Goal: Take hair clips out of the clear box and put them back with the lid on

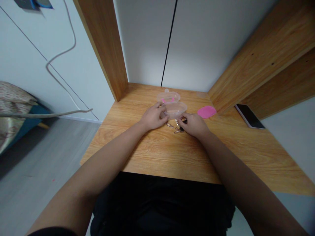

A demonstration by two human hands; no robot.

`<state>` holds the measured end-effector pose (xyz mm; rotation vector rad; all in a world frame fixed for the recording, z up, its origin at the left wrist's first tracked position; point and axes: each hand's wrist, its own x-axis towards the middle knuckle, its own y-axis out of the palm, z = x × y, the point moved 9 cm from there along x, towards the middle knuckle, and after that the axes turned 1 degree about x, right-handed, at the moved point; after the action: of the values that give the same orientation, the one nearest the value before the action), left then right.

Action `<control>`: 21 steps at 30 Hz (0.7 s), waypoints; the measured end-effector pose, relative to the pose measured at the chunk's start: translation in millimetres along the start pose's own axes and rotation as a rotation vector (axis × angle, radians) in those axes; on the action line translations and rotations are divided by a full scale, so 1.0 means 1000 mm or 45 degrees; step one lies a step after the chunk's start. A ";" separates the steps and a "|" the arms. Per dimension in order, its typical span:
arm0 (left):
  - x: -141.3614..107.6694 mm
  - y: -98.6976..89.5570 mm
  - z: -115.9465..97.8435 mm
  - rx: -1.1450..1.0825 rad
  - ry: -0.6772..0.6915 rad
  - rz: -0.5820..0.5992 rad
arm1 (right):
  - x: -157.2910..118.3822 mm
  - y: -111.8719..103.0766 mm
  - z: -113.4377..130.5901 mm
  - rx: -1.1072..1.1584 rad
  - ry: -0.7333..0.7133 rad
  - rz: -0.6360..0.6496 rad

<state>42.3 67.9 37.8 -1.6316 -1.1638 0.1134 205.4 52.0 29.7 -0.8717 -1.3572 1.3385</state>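
A clear plastic case (175, 107) lies open on the wooden desk, its lid (169, 95) folded back toward the wall with pink showing through it. My left hand (153, 117) is closed on the left end of the case, thumb at the near side and fingers over the rim. At its near right side my right hand (195, 125) has its fingers bent around a small black item with metal parts (182, 127), partly hidden under the fingers. Small gold-coloured metal pieces (169, 125), which look like clasps or key rings, lie on the desk between my hands.
A pink oval piece (206, 112) lies right of the case. Farther right, a phone (249, 116) rests by the wooden side panel (261, 65). The desk (157, 154) ends at my lap. A pale cable (62, 87) hangs at the left.
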 end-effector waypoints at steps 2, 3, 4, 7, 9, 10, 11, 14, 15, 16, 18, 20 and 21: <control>0.000 0.000 -0.001 0.005 0.000 0.001 | 0.000 0.002 0.000 0.012 -0.011 0.020; 0.000 0.000 -0.001 0.007 0.001 0.003 | 0.001 0.003 0.000 0.020 -0.020 0.028; 0.000 0.000 -0.001 0.008 0.001 0.005 | 0.001 0.004 0.000 0.027 -0.032 0.034; 0.000 0.000 -0.001 0.006 -0.002 0.010 | 0.001 0.006 0.001 0.041 -0.066 0.051; 0.000 0.000 0.000 0.000 0.003 0.006 | 0.002 0.006 0.002 0.037 -0.087 0.057; -0.001 0.000 0.000 -0.002 0.008 0.004 | 0.002 0.006 0.003 0.031 -0.094 0.056; -0.001 0.000 0.000 -0.003 0.011 0.000 | 0.002 0.006 0.004 0.026 -0.100 0.054; 0.000 0.000 0.000 -0.003 0.012 0.000 | 0.002 0.005 0.005 0.028 -0.109 0.055; 0.000 0.000 0.000 -0.004 0.009 0.003 | 0.002 0.005 0.005 0.032 -0.110 0.056; 0.000 0.000 0.000 -0.005 0.004 0.004 | 0.002 0.005 0.006 0.036 -0.108 0.058; 0.000 0.000 0.000 -0.005 -0.001 0.005 | 0.001 0.006 0.005 0.044 -0.098 0.062; 0.000 0.000 0.000 -0.003 0.001 0.003 | 0.001 0.007 0.004 0.059 -0.095 0.061; 0.000 0.000 0.000 -0.002 0.002 0.002 | 0.001 0.007 0.004 0.070 -0.095 0.058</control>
<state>42.5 67.7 37.6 -1.6336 -1.1617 0.1126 200.5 53.1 23.1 -0.8276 -1.3579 1.4495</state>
